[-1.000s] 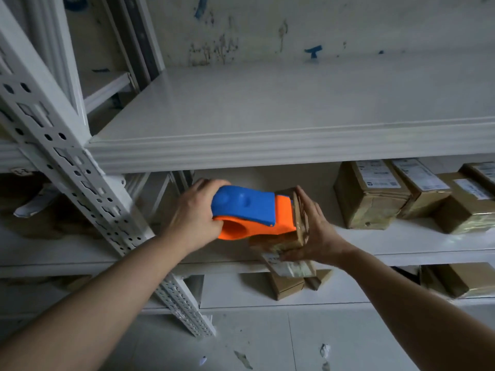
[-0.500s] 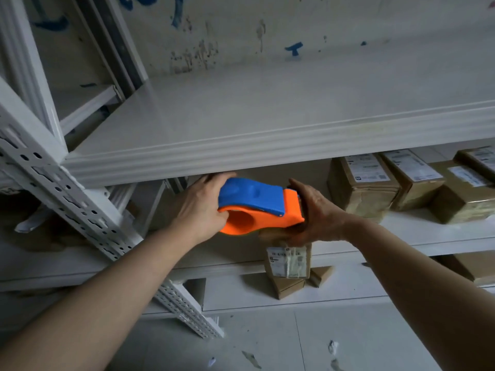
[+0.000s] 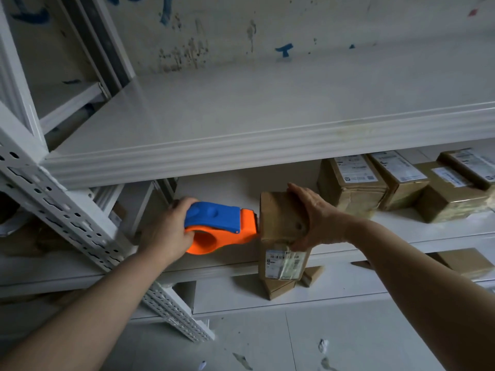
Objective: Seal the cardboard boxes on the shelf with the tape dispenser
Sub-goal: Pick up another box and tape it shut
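Note:
A blue and orange tape dispenser (image 3: 219, 226) is gripped at its rear by my left hand (image 3: 166, 234). Its orange nose touches the left face of a small cardboard box (image 3: 281, 223), which stands upright at the front edge of the middle shelf (image 3: 214, 266). The box has a white label on its near face. My right hand (image 3: 316, 218) holds the box from the right, fingers over its top and thumb at the near face. Several more labelled, taped boxes (image 3: 353, 183) stand in a row further right on the same shelf.
A white upper shelf (image 3: 267, 148) overhangs just above my hands. A perforated white upright (image 3: 67, 218) slants down at the left. More boxes (image 3: 278, 287) lie on the lowest shelf under the held box. Tiled floor lies below.
The box has turned upright and now stands to the right of the dispenser. My right hand moved from behind the dispenser to the box's right side. The dispenser's nose now meets the box's left face.

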Tool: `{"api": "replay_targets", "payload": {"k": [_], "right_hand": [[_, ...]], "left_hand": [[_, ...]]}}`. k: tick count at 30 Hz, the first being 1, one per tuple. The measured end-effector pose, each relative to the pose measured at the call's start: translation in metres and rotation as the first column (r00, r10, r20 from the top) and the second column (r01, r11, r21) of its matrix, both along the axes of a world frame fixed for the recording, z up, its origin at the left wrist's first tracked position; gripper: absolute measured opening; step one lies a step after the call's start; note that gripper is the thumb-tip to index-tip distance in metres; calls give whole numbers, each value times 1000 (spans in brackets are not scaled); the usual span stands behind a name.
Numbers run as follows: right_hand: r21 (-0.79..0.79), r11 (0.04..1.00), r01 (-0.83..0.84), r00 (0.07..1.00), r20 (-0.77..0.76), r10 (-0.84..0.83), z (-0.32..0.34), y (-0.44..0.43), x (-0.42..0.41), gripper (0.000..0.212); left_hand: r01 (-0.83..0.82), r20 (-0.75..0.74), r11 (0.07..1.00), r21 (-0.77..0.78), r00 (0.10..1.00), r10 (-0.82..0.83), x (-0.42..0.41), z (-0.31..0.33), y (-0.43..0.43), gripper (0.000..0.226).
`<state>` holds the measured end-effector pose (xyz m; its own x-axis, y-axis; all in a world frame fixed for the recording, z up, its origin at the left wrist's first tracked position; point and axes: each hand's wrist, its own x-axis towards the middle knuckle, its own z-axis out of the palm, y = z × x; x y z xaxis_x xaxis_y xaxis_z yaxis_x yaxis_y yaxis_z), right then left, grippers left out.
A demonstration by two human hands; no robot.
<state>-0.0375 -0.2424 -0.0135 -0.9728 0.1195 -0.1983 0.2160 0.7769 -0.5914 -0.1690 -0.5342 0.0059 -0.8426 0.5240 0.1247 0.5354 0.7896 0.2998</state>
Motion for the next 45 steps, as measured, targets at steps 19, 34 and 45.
{"api": "replay_targets", "payload": {"k": [19, 34, 45], "right_hand": [[638, 721, -271, 959, 112, 261, 12, -62, 2, 122], [51, 999, 5, 993, -114, 1, -16, -35, -14, 147], [34, 998, 43, 992, -121, -38, -69, -6, 9, 147]], "left_hand": [[35, -17, 999, -28, 999, -35, -7, -10, 9, 60], [53, -192, 996, -69, 979, -65, 10, 16, 20, 67], [248, -142, 958, -142, 953, -267, 40, -5, 93, 80]]}}
